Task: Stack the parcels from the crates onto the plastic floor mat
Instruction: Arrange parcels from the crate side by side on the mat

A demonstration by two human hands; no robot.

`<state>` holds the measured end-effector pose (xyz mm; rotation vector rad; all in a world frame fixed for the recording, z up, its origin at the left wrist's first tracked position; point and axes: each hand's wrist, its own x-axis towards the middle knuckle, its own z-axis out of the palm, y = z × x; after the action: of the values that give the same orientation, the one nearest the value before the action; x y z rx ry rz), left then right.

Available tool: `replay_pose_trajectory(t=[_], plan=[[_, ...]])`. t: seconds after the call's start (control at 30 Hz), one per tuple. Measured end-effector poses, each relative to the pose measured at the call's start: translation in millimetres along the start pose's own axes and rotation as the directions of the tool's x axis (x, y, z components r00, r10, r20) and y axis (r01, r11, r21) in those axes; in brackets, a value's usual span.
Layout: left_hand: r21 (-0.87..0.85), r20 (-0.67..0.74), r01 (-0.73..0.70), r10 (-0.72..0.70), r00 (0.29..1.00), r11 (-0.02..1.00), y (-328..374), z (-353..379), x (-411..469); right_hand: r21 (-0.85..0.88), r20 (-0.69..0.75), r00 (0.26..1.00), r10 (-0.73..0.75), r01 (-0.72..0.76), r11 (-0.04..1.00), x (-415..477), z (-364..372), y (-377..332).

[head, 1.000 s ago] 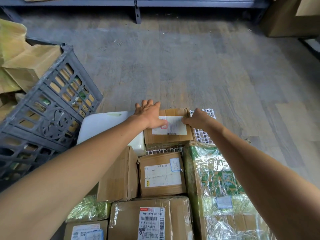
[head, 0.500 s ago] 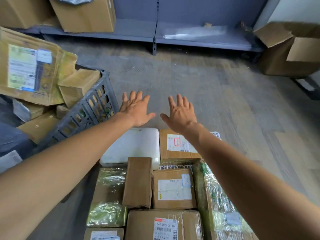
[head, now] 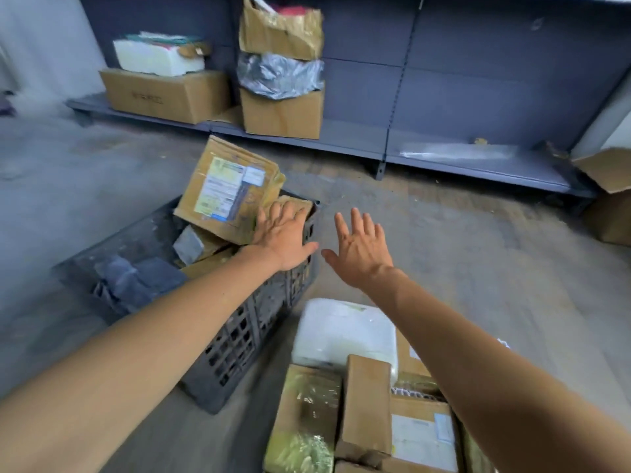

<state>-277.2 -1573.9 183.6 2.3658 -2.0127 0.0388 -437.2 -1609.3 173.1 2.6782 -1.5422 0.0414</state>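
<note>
A dark grey plastic crate (head: 246, 339) stands on the floor at left centre, holding a large brown labelled parcel (head: 228, 189) tilted upright, smaller cardboard parcels and grey bags (head: 140, 278). My left hand (head: 283, 238) is open with straight fingers above the crate's far right corner, in front of a small brown parcel there. My right hand (head: 362, 249) is open and empty, just right of the crate over bare floor. Stacked parcels sit at bottom right: a white padded parcel (head: 341, 331), brown boxes (head: 367, 401) and a shiny greenish packet (head: 304, 435). A sliver of white mat (head: 415, 391) shows between them.
A low blue-grey shelf (head: 358, 138) runs along the back wall, carrying cardboard boxes (head: 164, 95), a white foam block and a silver-wrapped bundle (head: 280, 75). An open cardboard box (head: 611, 196) stands at the far right. Grey wood-pattern floor (head: 478, 250) lies between the shelf and me.
Both hands let go of the small labelled box on the stack, lifted with fingers spread, and moved left toward the crate. My view swung up and left, showing the crate's contents and the shelf.
</note>
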Motion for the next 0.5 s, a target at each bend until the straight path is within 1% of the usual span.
replay_pose_trajectory(t=[0.27, 0.37, 0.5], plan=[[0.013, -0.010, 0.103, -0.103, 0.995, 0.995, -82.3, 0.3, -22.3, 0.017, -0.019, 0.991, -0.136, 0.136, 0.991, 28.7, -3.2, -96.6], [0.031, -0.006, 0.136, -0.136, 0.991, 0.990, -107.3, 3.3, -27.4, 0.028, 0.004, 0.989, -0.150, 0.150, 0.988, 33.5, -2.5, -117.7], [0.028, 0.002, 0.168, -0.168, 0.986, 0.985, -125.5, 7.4, -27.4, 0.023, 0.024, 0.987, -0.161, 0.160, 0.987, 37.2, 0.2, -126.6]])
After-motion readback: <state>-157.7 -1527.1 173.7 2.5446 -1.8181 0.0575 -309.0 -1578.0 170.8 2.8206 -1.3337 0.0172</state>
